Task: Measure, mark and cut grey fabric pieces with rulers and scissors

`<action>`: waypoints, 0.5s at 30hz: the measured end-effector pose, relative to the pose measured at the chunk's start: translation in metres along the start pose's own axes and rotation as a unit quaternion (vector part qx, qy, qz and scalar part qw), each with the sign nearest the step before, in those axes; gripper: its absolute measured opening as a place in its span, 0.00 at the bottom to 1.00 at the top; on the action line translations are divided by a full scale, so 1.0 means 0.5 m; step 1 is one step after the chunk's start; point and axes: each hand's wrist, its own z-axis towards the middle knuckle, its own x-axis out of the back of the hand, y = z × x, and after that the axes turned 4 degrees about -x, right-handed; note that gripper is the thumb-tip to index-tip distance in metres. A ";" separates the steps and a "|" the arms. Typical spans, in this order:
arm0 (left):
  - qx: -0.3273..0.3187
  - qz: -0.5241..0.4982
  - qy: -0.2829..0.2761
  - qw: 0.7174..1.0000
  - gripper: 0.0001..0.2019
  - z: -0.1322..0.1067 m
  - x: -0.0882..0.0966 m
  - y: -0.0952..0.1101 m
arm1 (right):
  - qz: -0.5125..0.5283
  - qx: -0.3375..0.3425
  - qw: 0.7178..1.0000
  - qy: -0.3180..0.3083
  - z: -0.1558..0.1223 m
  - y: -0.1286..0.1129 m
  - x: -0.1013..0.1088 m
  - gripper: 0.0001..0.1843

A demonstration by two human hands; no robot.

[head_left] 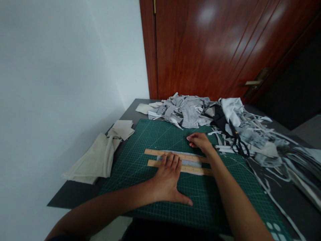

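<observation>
My left hand [169, 179] lies flat with its fingers stretched forward and its thumb out to the side. Its fingers reach across a lower wooden ruler [197, 169] and touch an upper wooden ruler [187, 156]. Both rulers run roughly parallel over a light grey piece of fabric [192, 163], which shows between them and along their edges. Beyond the rulers, my right hand [200, 141] hovers with thumb and fingers closed in a pinch. Whatever may be between those fingertips is too small to make out.
A green cutting mat [150, 134] covers much of the dark table [72, 195]. Grey and white fabric scraps [185, 108] pile up at the back and right. Black-handled scissors [238, 144] lie at right. Beige cloth [94, 159] sits at left, near the wall.
</observation>
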 end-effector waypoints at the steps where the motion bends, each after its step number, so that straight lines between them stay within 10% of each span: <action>1: 0.005 0.000 0.002 1.000 0.72 0.001 -0.002 -0.001 | -0.006 0.000 1.000 0.003 0.004 0.000 -0.003 0.11; 9: 0.020 0.002 0.011 1.000 0.72 0.001 -0.011 -0.001 | -0.055 0.124 0.990 -0.033 0.005 -0.031 -0.011 0.08; 15: 0.016 -0.008 0.016 1.000 0.70 -0.001 -0.008 -0.001 | -0.096 0.297 0.944 -0.102 -0.068 -0.051 -0.145 0.04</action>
